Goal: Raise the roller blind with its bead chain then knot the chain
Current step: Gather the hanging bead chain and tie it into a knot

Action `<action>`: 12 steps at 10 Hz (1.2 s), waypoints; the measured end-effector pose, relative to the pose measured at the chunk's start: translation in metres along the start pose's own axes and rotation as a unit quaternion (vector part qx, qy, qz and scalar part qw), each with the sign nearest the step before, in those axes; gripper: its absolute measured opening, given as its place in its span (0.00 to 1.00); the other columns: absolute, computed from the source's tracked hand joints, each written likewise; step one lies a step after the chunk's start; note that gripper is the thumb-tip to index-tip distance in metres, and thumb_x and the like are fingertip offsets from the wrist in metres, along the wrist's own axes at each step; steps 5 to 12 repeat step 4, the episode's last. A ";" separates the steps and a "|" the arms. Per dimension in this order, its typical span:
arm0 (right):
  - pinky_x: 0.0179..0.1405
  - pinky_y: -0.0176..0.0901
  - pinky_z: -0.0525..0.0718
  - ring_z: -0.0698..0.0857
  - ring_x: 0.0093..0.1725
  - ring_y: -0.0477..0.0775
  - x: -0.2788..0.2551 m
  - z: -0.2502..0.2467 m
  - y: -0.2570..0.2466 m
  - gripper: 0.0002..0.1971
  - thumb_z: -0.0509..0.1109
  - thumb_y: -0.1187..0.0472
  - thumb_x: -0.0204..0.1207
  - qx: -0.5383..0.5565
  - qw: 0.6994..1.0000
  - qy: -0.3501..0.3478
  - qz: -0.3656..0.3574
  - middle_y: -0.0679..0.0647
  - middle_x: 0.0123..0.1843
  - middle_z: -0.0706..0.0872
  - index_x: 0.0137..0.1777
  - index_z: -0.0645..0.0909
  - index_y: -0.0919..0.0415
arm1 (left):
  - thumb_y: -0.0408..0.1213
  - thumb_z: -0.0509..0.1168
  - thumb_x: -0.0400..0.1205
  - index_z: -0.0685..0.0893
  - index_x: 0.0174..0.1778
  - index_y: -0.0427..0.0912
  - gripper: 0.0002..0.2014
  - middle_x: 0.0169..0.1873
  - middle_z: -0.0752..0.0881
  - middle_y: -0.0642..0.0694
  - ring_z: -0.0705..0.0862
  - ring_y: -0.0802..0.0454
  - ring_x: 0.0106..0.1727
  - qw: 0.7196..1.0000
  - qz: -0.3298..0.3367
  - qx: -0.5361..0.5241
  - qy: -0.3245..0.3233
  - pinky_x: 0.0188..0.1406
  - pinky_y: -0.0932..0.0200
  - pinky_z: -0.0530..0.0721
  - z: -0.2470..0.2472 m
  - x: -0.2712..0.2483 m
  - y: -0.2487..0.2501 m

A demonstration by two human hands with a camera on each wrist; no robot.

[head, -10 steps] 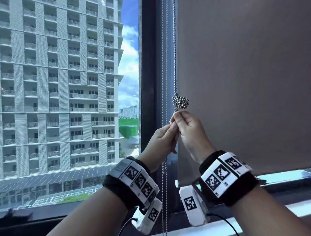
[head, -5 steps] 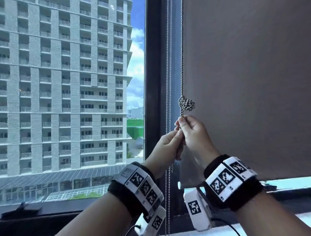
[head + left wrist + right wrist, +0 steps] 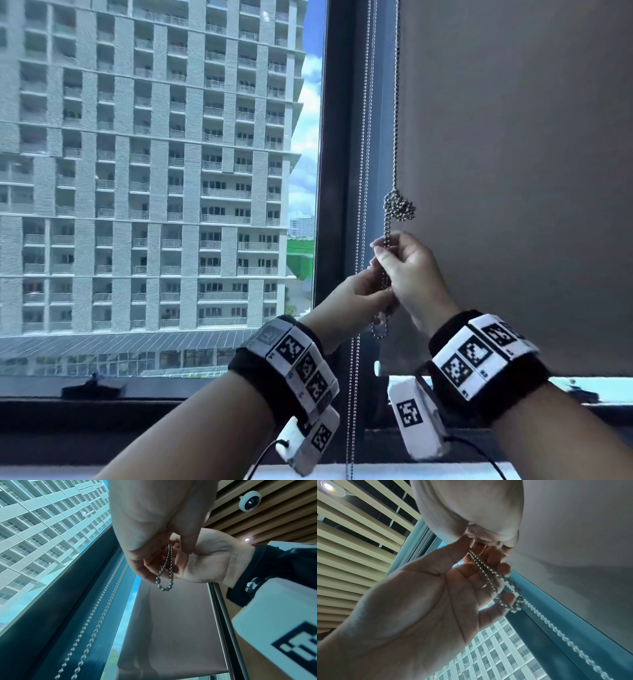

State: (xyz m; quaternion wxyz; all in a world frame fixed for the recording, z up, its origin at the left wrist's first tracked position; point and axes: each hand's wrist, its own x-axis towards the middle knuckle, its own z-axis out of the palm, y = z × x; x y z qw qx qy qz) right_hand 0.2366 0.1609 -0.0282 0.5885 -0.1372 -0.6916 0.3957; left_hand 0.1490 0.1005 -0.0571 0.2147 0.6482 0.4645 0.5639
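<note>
- left hand [image 3: 356,301]: fingers curled, pinching doubled bead chain [image 3: 386,274] low, just under right hand
- right hand [image 3: 407,270]: thumb and fingers pinch same chain right below knot [image 3: 399,205]
- small chain loop [image 3: 164,578] dangles below both hands
- knot: tight bead clump, hangs at left edge of roller blind [image 3: 513,171]
- second bead chain [image 3: 359,205]: two strands, hanging free along dark window frame [image 3: 337,171]
- blind bottom edge near sill
- apartment tower [image 3: 144,154] outside glass
</note>
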 end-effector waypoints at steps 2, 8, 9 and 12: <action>0.38 0.48 0.85 0.82 0.34 0.51 -0.009 -0.001 0.007 0.05 0.67 0.63 0.80 0.023 0.999 -0.005 0.025 0.54 0.34 0.82 0.42 0.81 0.59 | 0.36 0.65 0.82 0.78 0.68 0.40 0.18 0.50 0.85 0.42 0.81 0.53 0.46 0.998 -0.042 0.047 -0.023 0.43 0.62 0.79 0.002 -0.015 0.004; 0.44 0.49 0.84 0.82 0.42 0.52 -0.012 -0.003 0.020 0.04 0.67 0.60 0.80 0.018 0.999 0.046 0.023 0.56 0.43 0.84 0.45 0.81 0.55 | 0.43 0.65 0.82 0.74 0.73 0.41 0.23 0.63 0.84 0.44 0.83 0.54 0.56 0.993 -0.060 0.104 -0.005 0.58 0.59 0.82 -0.010 -0.025 0.006; 0.44 0.49 0.84 0.82 0.42 0.52 -0.012 -0.003 0.020 0.04 0.67 0.60 0.80 0.018 0.999 0.046 0.023 0.56 0.43 0.84 0.45 0.81 0.55 | 0.43 0.65 0.82 0.74 0.73 0.41 0.23 0.63 0.84 0.44 0.83 0.54 0.56 0.993 -0.060 0.104 -0.005 0.58 0.59 0.82 -0.010 -0.025 0.006; 0.44 0.49 0.84 0.82 0.42 0.52 -0.012 -0.003 0.020 0.04 0.67 0.60 0.80 0.018 0.999 0.046 0.023 0.56 0.43 0.84 0.45 0.81 0.55 | 0.43 0.65 0.82 0.74 0.73 0.41 0.23 0.63 0.84 0.44 0.83 0.54 0.56 0.993 -0.060 0.104 -0.005 0.58 0.59 0.82 -0.010 -0.025 0.006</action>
